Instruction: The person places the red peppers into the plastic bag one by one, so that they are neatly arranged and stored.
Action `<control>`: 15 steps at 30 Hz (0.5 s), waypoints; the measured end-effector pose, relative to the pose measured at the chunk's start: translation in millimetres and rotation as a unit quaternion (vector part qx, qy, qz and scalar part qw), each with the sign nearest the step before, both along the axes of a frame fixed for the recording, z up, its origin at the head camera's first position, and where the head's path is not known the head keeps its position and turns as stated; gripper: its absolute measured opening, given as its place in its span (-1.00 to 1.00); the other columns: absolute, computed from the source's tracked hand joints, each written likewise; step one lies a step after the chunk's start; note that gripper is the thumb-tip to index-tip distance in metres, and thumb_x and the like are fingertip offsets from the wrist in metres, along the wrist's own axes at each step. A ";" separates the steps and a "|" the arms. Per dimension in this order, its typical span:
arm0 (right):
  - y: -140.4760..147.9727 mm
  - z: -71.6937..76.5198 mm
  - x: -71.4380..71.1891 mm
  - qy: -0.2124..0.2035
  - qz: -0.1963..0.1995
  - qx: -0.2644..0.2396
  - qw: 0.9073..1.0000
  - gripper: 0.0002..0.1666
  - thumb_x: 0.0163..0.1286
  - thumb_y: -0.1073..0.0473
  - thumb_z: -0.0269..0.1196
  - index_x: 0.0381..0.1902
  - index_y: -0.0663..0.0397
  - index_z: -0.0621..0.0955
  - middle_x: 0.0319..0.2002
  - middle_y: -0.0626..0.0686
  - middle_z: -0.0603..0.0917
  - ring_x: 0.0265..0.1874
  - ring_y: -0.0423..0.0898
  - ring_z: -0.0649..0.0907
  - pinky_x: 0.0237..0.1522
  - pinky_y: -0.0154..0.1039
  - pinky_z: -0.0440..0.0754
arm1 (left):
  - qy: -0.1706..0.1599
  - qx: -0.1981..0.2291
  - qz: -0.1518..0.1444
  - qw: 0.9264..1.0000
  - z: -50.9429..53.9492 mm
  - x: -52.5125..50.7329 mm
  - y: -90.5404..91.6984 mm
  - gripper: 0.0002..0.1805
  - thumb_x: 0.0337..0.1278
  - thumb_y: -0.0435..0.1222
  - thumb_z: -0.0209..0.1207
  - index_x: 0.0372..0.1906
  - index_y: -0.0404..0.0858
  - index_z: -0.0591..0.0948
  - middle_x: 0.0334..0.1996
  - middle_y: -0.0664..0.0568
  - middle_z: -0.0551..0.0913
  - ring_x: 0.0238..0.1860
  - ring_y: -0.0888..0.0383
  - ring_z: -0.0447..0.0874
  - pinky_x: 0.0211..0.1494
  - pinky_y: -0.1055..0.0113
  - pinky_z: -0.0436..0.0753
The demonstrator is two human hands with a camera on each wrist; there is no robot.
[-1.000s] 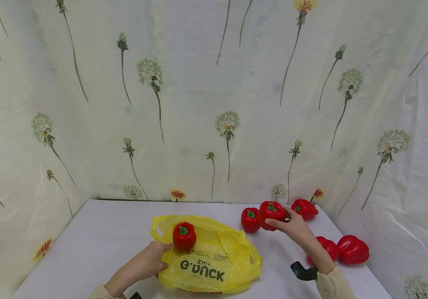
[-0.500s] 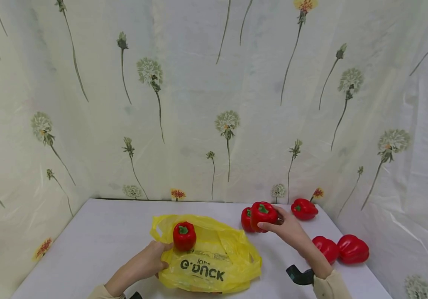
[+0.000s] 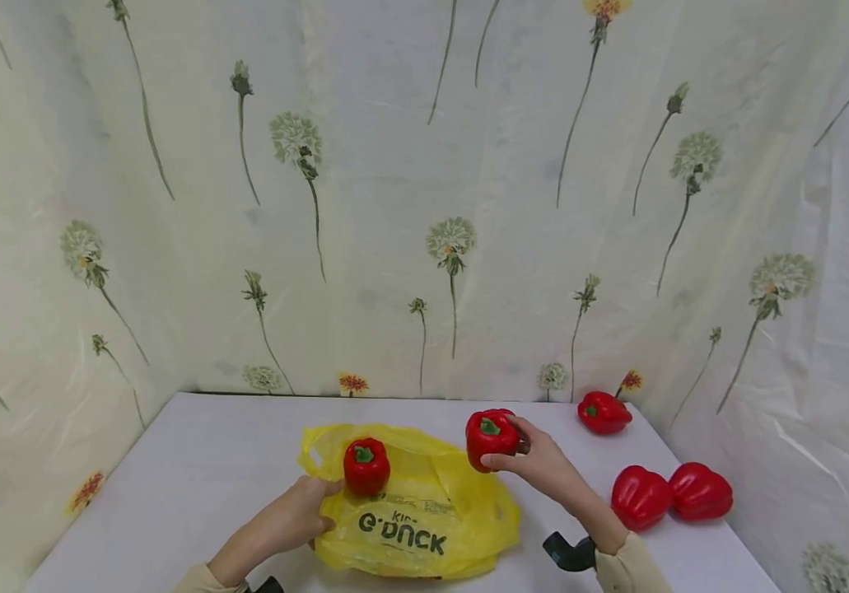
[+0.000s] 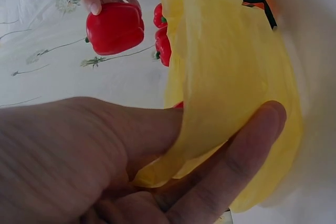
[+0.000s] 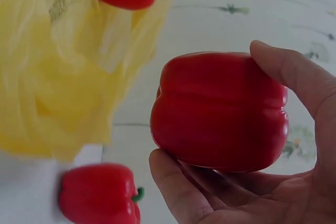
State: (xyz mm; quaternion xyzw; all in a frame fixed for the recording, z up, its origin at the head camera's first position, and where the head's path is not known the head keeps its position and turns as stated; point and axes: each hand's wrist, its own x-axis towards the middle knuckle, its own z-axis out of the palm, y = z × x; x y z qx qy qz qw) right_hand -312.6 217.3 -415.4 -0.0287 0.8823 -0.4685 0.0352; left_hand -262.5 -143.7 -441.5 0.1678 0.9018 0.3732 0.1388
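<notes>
My left hand (image 3: 294, 517) pinches the left edge of a yellow plastic bag (image 3: 468, 527) that lies on the table; the left wrist view shows the bag's film (image 4: 226, 61) between thumb and fingers. A red bell pepper (image 3: 366, 468) stands upright at the bag's mouth; whether it is inside cannot be told. My right hand (image 3: 543, 463) grips another red bell pepper (image 3: 489, 442) off the table, above the bag's right side. In the right wrist view, the thumb lies on one side of this pepper (image 5: 220, 111) and the fingers on the other.
Behind the held pepper a further red pepper (image 3: 500, 411) is mostly hidden. One pepper (image 3: 604, 413) lies at the far right corner. Two more peppers, a left one (image 3: 641, 497) and a right one (image 3: 701, 492), lie along the table's right edge. A flower-printed curtain (image 3: 394, 247) hangs behind the table.
My right hand has moved left with the held pepper, passing in front of the standing pepper toward the bag. The left hand and bag stay nearly still.
</notes>
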 end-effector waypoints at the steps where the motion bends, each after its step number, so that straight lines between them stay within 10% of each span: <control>1: -4.1 -0.9 -0.5 0.004 0.004 -0.001 1.000 0.14 -0.06 -0.17 0.51 0.41 0.09 0.27 0.20 0.19 0.53 0.12 0.11 0.56 -0.01 -0.02 0.66 | 0.001 0.001 0.000 1.000 0.5 -0.4 -0.4 -0.40 -0.01 -0.56 0.25 0.22 -0.59 0.41 0.13 -0.43 0.52 -0.71 0.20 0.49 -0.63 0.32 0.59; 15: -44.7 -0.1 -3.1 0.032 0.036 -0.003 0.999 0.09 -0.11 -0.13 0.55 0.35 0.07 0.36 0.11 0.10 0.60 -0.03 -0.01 0.62 -0.08 -0.05 0.69 | -0.002 0.028 -0.024 0.999 7.0 -4.3 -7.3 -0.41 0.01 -0.54 0.25 0.22 -0.59 0.42 0.15 -0.47 0.49 -0.65 0.15 0.59 -0.55 0.14 0.66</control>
